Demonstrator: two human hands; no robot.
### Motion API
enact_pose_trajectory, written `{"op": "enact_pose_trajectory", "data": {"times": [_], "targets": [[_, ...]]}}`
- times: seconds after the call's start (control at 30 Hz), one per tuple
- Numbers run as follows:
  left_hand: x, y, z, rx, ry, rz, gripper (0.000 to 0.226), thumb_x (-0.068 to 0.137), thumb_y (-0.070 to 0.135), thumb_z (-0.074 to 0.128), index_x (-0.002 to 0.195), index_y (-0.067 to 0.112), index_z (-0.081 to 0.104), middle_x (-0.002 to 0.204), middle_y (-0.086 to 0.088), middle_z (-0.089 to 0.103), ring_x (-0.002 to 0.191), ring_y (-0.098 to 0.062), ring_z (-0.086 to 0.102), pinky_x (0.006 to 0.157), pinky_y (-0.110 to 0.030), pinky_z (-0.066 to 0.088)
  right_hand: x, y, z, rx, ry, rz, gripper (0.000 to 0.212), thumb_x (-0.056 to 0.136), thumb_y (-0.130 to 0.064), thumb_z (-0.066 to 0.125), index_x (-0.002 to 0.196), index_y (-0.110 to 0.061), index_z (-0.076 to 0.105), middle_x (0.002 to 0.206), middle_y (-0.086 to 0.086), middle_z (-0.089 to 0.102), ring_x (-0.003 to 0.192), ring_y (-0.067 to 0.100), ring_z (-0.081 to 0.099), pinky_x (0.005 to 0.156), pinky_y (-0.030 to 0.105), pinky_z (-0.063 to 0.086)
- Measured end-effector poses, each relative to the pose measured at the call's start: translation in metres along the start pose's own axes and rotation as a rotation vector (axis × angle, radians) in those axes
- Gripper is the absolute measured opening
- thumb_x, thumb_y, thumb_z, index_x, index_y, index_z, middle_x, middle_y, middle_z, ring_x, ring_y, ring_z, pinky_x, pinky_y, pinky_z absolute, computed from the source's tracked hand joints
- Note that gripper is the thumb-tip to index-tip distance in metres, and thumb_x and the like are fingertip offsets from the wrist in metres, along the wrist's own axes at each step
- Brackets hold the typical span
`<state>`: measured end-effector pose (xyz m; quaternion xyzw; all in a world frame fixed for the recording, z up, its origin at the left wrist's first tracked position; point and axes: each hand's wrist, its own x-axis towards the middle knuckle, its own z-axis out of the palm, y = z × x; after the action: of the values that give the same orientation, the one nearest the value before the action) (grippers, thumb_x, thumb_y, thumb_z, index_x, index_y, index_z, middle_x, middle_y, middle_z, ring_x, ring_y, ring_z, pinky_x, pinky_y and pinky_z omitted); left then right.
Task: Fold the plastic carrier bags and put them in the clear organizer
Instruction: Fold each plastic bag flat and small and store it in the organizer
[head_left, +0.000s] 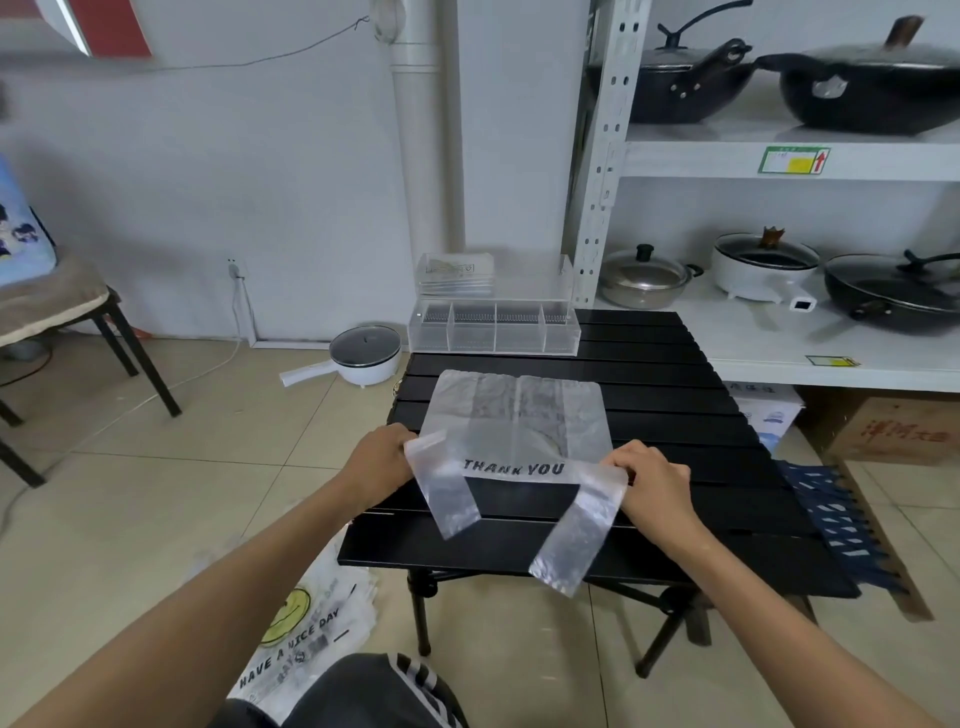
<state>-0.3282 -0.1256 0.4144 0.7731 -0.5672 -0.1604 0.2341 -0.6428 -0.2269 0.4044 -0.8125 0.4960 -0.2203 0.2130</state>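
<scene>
**Caller:** Down by the knee, a heap of white printed plastic bags (306, 639) is waiting on the floor tiles, and above it the black slatted folding table (675, 395) is carrying the action.

**Analyst:** Lying flat on those slats is the translucent "THANK YOU" carrier bag (519, 421), handles trailing toward the near edge. It's looking feather-light, floppy and slick, so I'd expect it to be sliding and springing open unless creases are getting pressed down.

**Caller:** Grip?

**Analyst:** The left hand (376, 460) is pinching the bag's left handle root, the right hand (652, 480) is pinching the right. Those shoulders seem the best hold.

**Caller:** And the clear acrylic divided organizer (493, 330)?

**Analyst:** Sitting at the far edge, well apart from the bag, nothing standing between. A white electric pot (363, 356) is resting on the floor beyond.
</scene>
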Motion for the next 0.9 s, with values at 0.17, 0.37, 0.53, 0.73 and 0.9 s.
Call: {"op": "enact_pose_trajectory", "data": {"times": [0.17,0.37,0.53,0.73,0.9], "targets": [[-0.005,0.002,0.001,-0.041,0.024,-0.069,0.033,0.078,0.030,0.072,0.087,0.001,0.059,0.083,-0.009,0.060,0.076,-0.025,0.055,0.065,-0.031,0.039,0.004,0.002,0.000,0.002,0.024,0.041,0.032,0.089,-0.048,0.060,0.065,-0.028,0.064,0.086,-0.013,0.054,0.088,0.004,0.049,0.084,0.034,0.023],[-0.007,0.002,0.005,0.015,0.051,-0.041,0.037,0.074,0.041,0.076,0.073,0.015,0.050,0.077,0.003,0.051,0.067,-0.018,0.052,0.054,-0.025,0.031,0.010,-0.004,0.004,-0.205,0.076,0.100,0.038,0.083,-0.056,0.062,0.071,-0.020,0.059,0.090,-0.010,0.052,0.085,0.012,0.050,0.079,0.037,0.029],[-0.021,0.007,0.003,0.174,0.289,0.107,0.046,0.071,0.038,0.080,0.081,0.016,0.041,0.082,0.001,0.045,0.066,-0.019,0.046,0.057,-0.030,0.036,0.003,-0.008,0.006,-0.275,0.224,0.078,0.043,0.073,-0.056,0.072,0.088,-0.027,0.046,0.092,-0.010,0.047,0.085,0.012,0.049,0.081,0.035,0.033],[-0.018,0.003,0.010,0.288,0.170,0.381,0.004,0.086,0.016,0.064,0.084,0.016,0.060,0.089,0.003,0.055,0.081,-0.018,0.053,0.070,-0.027,0.043,0.009,-0.010,0.009,-0.391,0.195,-0.250,0.019,0.081,-0.030,0.074,0.083,-0.026,0.056,0.090,-0.010,0.049,0.082,0.013,0.049,0.082,0.030,0.033],[0.001,0.006,0.008,0.208,0.072,0.217,0.022,0.087,0.023,0.062,0.108,0.016,0.063,0.117,0.000,0.057,0.090,-0.021,0.060,0.075,-0.027,0.043,0.023,-0.012,0.014,-0.245,0.062,-0.234,0.015,0.094,-0.015,0.050,0.096,-0.018,0.065,0.101,-0.003,0.055,0.090,0.018,0.054,0.079,0.032,0.041]]}}
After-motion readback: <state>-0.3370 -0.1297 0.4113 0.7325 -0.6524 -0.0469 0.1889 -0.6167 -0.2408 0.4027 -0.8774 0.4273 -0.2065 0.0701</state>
